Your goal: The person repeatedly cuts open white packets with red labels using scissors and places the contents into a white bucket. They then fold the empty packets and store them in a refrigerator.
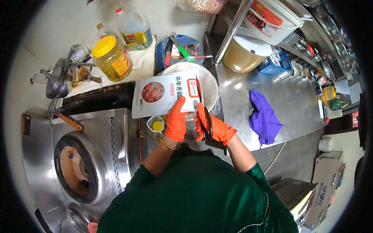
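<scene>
A white foil food pouch (161, 96) with a round picture of red food and printed writing is held out in front of me. My left hand (176, 122), in an orange glove, pinches its lower edge with the thumb on top. Black-handled scissors (209, 125) are gripped in my right hand (217, 126), also orange-gloved. Their blades lie along the pouch's right end; whether they have cut into it cannot be seen. Below the pouch stands a round white bucket (214, 87) with a plastic liner, its near left part hidden by the pouch.
A purple cloth (265, 119) lies on the steel counter (236, 96) at right. The wok burner (75, 169) is at lower left. A yellow-lidded jar (112, 62) stands on the ledge. Behind the bucket, a blue basin (160, 49) holds packets and a green-handled knife (182, 49). A steel post (233, 32) rises at right.
</scene>
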`<state>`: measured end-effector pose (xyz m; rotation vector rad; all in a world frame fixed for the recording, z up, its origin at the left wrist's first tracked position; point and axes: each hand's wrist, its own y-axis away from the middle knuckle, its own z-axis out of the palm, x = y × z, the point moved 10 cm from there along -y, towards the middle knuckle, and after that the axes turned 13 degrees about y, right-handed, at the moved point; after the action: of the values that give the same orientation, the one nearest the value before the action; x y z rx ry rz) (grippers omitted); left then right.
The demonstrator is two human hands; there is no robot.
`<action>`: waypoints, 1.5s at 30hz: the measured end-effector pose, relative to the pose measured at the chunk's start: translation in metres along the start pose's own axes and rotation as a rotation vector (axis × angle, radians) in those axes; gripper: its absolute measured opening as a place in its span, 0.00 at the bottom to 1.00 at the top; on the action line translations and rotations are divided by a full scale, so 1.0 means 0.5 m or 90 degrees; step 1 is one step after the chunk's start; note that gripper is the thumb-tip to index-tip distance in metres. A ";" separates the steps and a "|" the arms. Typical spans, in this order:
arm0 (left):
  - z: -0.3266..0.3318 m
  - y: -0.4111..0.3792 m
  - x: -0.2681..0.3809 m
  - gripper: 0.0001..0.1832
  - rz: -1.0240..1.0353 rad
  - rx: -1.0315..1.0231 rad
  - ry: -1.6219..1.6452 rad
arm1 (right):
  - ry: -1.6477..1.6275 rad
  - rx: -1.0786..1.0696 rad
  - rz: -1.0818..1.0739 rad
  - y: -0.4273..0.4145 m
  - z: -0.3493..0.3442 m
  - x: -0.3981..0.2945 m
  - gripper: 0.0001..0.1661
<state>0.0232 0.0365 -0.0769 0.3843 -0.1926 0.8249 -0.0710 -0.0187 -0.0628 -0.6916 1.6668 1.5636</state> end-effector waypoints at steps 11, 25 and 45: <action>-0.027 0.006 0.005 0.17 0.029 0.031 -0.030 | 0.010 0.029 0.010 -0.005 -0.009 0.004 0.46; -0.024 0.019 0.009 0.18 0.064 0.044 0.000 | -0.001 0.062 -0.045 -0.045 -0.032 -0.014 0.37; -0.056 0.010 0.011 0.16 0.031 0.108 -0.021 | 0.020 0.027 -0.023 -0.120 -0.050 -0.014 0.43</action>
<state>0.0236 0.0547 -0.0995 0.5548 -0.1637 0.8864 -0.0229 -0.0508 -0.0929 -0.7235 1.6953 1.4951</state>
